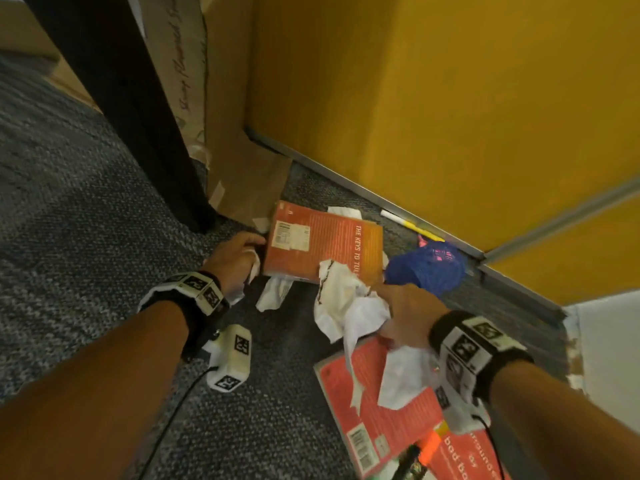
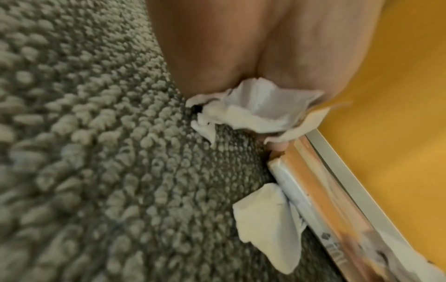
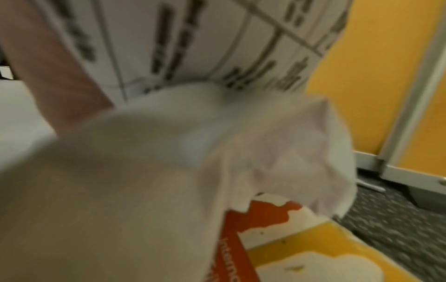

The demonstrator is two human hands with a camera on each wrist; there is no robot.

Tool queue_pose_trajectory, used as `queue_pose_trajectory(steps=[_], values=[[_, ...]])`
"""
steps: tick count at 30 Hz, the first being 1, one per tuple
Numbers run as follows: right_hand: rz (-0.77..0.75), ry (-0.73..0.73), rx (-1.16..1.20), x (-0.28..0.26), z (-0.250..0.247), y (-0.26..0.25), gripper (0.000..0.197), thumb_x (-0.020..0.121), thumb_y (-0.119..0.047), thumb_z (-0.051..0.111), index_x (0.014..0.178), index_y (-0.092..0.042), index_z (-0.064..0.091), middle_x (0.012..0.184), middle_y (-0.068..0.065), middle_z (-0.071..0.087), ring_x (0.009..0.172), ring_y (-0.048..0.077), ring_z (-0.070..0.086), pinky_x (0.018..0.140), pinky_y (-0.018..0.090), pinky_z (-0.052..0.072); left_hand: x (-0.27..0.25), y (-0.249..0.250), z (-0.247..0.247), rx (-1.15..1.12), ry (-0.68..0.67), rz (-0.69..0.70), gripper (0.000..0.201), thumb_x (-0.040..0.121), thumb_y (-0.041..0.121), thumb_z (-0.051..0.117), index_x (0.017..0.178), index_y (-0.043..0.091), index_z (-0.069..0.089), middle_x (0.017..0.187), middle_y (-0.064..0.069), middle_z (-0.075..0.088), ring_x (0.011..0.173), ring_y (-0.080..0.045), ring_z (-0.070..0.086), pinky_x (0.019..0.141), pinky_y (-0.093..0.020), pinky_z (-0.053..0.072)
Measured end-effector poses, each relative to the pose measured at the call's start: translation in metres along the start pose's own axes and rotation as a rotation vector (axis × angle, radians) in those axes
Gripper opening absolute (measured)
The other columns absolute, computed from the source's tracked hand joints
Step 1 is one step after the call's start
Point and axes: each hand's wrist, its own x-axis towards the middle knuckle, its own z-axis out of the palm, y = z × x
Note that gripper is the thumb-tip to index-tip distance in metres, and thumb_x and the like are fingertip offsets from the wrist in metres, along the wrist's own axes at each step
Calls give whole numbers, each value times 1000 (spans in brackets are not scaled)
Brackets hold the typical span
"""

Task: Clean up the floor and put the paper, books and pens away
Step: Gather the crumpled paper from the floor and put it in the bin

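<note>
White crumpled paper is being gathered off the carpet: right hand is clutching it above a red book. Left hand is pinching a paper scrap, fingertips touching an orange book. Right-wrist view: paper is hiding the fingers. Next, probably binning.

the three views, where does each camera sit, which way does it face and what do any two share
Head: worn on the head, looking forward and down at the grey carpet; both forearms, left hand and right hand show.
Left wrist: low over the carpet, looking along the palm, which grips crumpled white paper beside the orange paperback book.
Right wrist: looking along the hand, mostly blocked by a blurred white paper wad; a thumb shows.
Shared: head and left wrist both show that orange book and the yellow wall panel.
</note>
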Motion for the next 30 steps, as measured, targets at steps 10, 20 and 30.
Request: queue_pose_trajectory(steps=[10,20,30], values=[[300,337,607,34,-50,6,53,66,-28,71,117,-19,58,110,1,65,99,26,63,79,33,50,-9,-1,4,112,-14,-121,39,82,38,53,49,17,52,65,-7,49,67,-24,48,73,-31,44],[462,316,532,59,-21,13,39,84,-25,67,120,-9,60,120,13,64,110,34,60,100,44,47,-15,-15,9,535,33,158,83,41,68,84,109,33,52,104,4,48,103,-18,49,95,-37,43],[349,472,465,70,-8,15,66,63,-28,85,120,-15,54,115,9,63,112,33,56,93,47,50,-4,-17,10,469,65,158,30,66,41,61,89,22,65,92,-5,64,98,-30,59,98,-45,40]])
